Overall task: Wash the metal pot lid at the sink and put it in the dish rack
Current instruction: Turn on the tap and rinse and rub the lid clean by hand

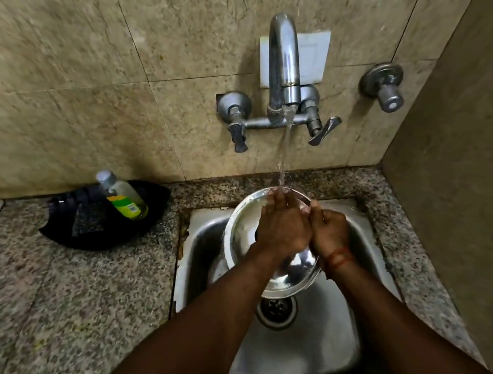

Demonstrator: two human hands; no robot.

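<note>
**A:** What are the fingers doing?

**B:** On the left hand (282, 232) the fingers (276, 201) lie straight and close together. They are flat on the upturned face of the metal pot lid (242, 229), with their tips at its far rim, where the water stream (285, 145) lands. The right hand (330, 232) has its fingers curled round the lid's right edge, thumb on top, gripping it.

**A:** And the hands themselves?

**B:** The left hand is back up, its palm pressed over the middle of the lid. The right sits just beside it, touching it, with a red thread (339, 258) round the wrist.

**A:** The arms?

**B:** Both forearms reach in from the bottom edge and meet over the sink (295, 352). The left comes in on a slant from the lower left and the right from the lower right.

**A:** Where is the lid?

**B:** It's held tilted above the basin, its near rim over the drain (276, 309), under the wall tap (282, 59). I can't tell which face is up.

**A:** Anything around it?

**B:** A bottle (123, 195) leans in a black tray (101, 231) on the speckled counter (49, 312), left of the sink.
</note>
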